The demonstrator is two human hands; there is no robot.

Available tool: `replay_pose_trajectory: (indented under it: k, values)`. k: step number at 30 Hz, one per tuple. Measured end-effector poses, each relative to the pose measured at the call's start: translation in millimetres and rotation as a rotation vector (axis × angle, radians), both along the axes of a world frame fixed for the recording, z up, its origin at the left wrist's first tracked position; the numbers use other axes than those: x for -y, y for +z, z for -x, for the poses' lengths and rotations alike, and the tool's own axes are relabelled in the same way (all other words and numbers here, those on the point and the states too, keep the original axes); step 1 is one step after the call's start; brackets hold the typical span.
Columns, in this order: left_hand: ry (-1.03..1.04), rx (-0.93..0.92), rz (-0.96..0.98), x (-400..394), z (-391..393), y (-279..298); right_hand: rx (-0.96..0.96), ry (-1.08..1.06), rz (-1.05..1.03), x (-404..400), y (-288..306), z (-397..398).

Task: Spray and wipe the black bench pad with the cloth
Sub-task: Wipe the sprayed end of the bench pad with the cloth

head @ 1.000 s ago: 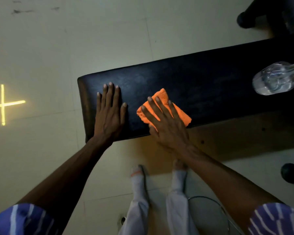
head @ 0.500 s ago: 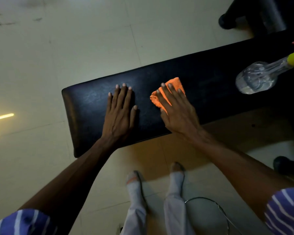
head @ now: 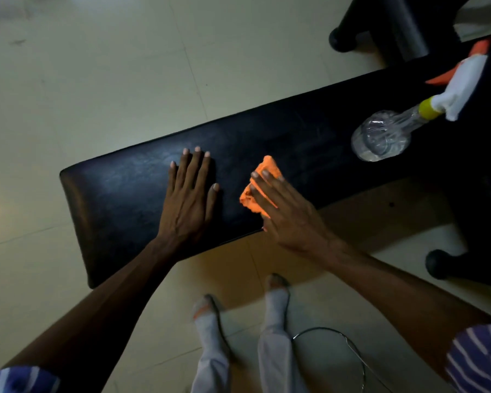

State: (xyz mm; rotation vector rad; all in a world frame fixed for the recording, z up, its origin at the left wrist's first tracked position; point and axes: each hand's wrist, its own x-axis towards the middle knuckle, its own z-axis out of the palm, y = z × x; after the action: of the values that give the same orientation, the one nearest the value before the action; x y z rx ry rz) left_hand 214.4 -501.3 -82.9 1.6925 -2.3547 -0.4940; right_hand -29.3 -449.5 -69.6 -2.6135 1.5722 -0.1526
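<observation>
We keep our left hand (head: 188, 198) flat and relaxed on the long black padded bench pad (head: 295, 143), fingers straight and together, holding nothing and steadying the pad. Our right hand (head: 284, 211) lies over the folded orange microfibre cloth (head: 262, 177), fingers extended and pressing it down near the pad's front edge, just to the right of the left hand; the cloth is pinned under the fingers rather than gripped in a fist.

The cloth looks soft and light, so we judge it will bunch or slip out unless the palm and fingers bear down evenly on its middle. The pad's smooth, slightly glossy cover is probably slick where wetted, which lets the cloth glide easily.

Further right on the pad lies the clear plastic spray bottle (head: 380, 134) on its side, with a yellow collar and white trigger head. It seems light and could roll; the neck below the collar is the natural place to take it.
</observation>
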Motion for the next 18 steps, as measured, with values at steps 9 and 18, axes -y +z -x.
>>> replay_pose_trajectory:
  k: [9,18]
  values:
    - [-0.074,-0.010,-0.017,10.3,44.7,0.9,0.218,-0.396,-0.002,7.8,-1.4,-31.0]
    - [-0.114,0.042,-0.004,15.7,61.8,1.4,0.139,-0.597,0.016,11.9,2.2,60.5]
